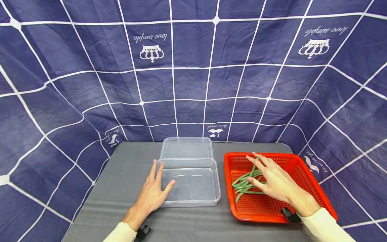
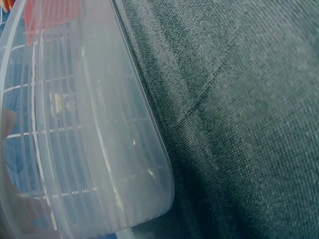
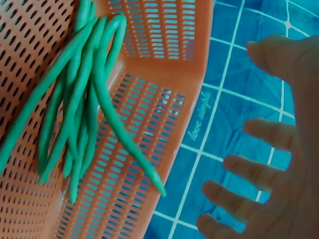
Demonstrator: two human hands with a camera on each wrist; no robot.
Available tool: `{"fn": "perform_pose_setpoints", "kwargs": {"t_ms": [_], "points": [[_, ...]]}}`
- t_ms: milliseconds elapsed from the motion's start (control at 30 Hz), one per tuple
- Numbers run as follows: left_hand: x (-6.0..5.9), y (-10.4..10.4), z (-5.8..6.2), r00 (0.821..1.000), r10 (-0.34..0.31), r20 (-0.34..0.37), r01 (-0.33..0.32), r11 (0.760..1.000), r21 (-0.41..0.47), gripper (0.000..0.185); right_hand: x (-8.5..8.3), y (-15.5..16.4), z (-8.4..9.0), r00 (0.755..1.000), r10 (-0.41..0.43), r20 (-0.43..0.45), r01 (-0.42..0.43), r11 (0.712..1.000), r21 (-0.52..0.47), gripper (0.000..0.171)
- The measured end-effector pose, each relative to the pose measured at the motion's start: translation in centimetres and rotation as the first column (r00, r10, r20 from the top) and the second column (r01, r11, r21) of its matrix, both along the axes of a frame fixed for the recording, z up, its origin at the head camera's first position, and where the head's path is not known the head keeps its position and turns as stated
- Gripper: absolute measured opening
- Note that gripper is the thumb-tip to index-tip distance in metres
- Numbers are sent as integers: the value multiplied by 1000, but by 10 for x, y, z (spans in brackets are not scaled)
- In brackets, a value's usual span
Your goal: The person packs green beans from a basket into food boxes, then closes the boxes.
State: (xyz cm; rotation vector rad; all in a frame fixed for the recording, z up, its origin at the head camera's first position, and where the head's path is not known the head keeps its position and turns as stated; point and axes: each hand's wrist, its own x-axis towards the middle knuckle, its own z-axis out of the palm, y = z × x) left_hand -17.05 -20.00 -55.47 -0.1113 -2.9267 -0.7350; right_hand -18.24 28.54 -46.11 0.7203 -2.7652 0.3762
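Several long green beans [image 1: 246,183] lie in a loose bunch in a red perforated plastic basket [image 1: 242,215]; one bean leans up the basket wall in the right wrist view. Above the basket hovers my right hand [image 1: 276,179], fingers spread and nothing held; the right wrist view shows its fingers [image 3: 254,172] apart from the beans. My left hand [image 1: 153,193] is at the left side of a clear plastic container [image 1: 193,204], thumb and fingers spread over its rim. Nothing lies inside the container. In the left wrist view, the container wall [image 2: 114,149] hides most of that hand.
A clear lid [image 1: 187,148] lies flat behind the container, partly overlapped by its back rim. Grey cloth [image 1: 121,181] covers the table. A blue curtain with white grid lines [image 1: 190,84] hangs behind and along both sides.
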Motion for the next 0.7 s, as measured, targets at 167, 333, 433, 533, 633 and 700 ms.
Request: {"fn": "perform_pose_setpoints", "kwargs": {"t_ms": [167,333,433,533,633,700], "points": [[1,0,0,1000,7,4,-7,1000,1,100,-5,10,-3,999,42,28,-42,999,-5,79],[1,0,0,1000,10,-1,-10,1000,-5,99,-17,20,-6,992,97,82,-97,995,0,69],[1,-1,0,1000,9,-10,-9,1000,-7,98,-25,24,-8,984,158,78,-160,987,17,60],[2,-1,-1,1000,7,-15,-7,1000,-13,97,-32,26,-12,974,218,58,-221,973,59,55],[1,-1,-1,1000,4,-19,-4,1000,-15,96,-40,26,-14,962,266,65,-272,956,107,52],[1,0,0,1000,1,-22,-1,1000,-13,95,-45,26,-15,954,290,81,-299,943,147,50]]}}
